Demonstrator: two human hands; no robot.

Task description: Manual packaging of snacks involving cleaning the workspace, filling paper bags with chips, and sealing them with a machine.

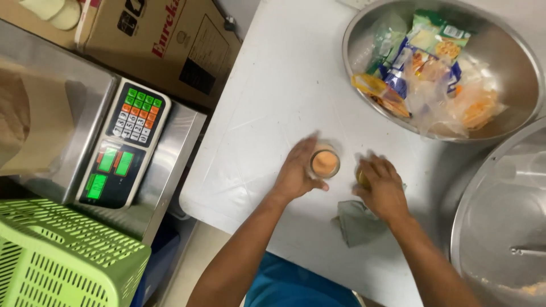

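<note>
Head view: left hand (297, 173) grips round orange-filled jar (325, 162); right hand (382, 185) clasps something hidden.

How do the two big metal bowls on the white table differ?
The upper bowl shows nearly whole and holds a heap of snack packets and clear bags. The lower bowl is cut off by the picture's edge and holds no packets, only a metal handle and some orange crumbs. Both are shiny, round steel bowls on the white table.
</note>
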